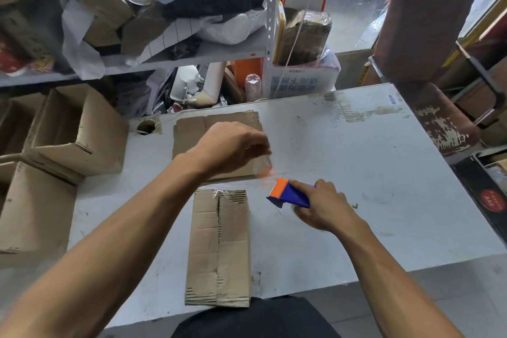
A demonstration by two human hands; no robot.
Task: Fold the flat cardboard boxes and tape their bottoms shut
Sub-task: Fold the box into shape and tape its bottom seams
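On the white table, one box lies folded with its bottom seam apparently taped, while clear tape is pinched by the left hand, the dispenser gripped by the right hand; another flat box awaits folding.

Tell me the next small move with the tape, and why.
Probably lower the tape strip onto the near box, along its centre seam. The left hand seems to pinch a clear strip pulled from the tape dispenser held by the right hand, both beyond the box.
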